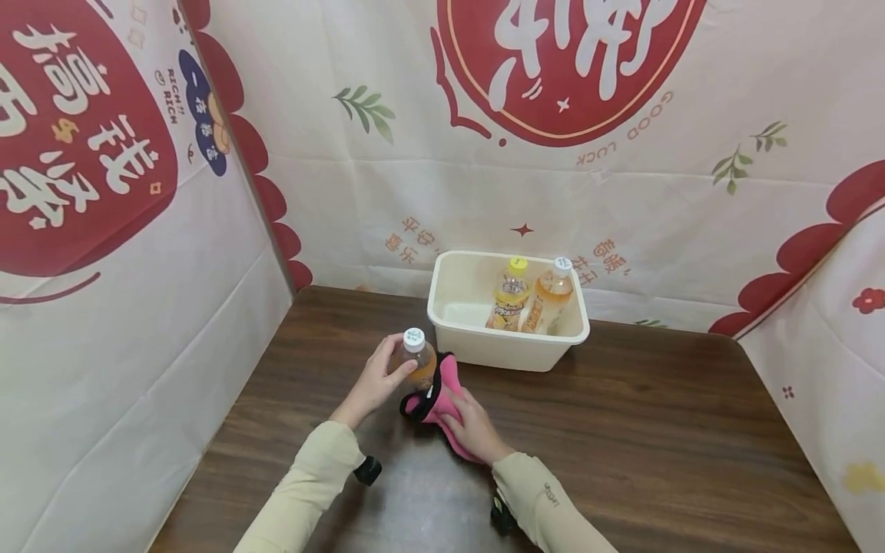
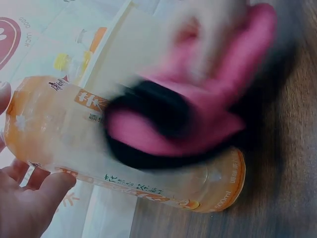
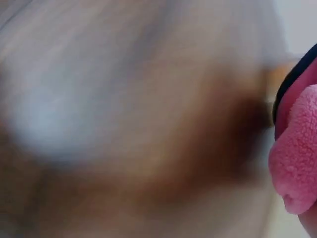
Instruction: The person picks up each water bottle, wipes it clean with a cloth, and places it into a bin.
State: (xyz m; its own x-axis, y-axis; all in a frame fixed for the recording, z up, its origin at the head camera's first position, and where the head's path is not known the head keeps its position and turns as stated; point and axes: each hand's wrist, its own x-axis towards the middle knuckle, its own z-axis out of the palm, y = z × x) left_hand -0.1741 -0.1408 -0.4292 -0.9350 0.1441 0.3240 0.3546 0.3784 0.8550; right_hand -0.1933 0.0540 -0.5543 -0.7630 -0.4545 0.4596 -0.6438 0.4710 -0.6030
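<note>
My left hand (image 1: 376, 382) grips a plastic bottle (image 1: 419, 365) with a white cap and an orange label, thumb and fingers around its upper part. In the left wrist view the bottle (image 2: 64, 129) lies slanted across the picture, with part of its side behind the cloth. A pink cloth with black edging (image 1: 449, 407) is bunched in my right hand (image 1: 477, 432), against the bottle's right side. The cloth (image 2: 198, 119) is blurred in the left wrist view. At the right edge of the right wrist view, the fluffy pink cloth (image 3: 297, 148) shows sharply.
Just behind my hands, a cream plastic tub (image 1: 501, 349) stands on the dark wooden table (image 1: 657, 415). Inside it are a yellow-capped bottle (image 1: 512, 296) and a white-capped bottle (image 1: 553, 292). A printed curtain (image 1: 622, 207) hangs at the table's back edge.
</note>
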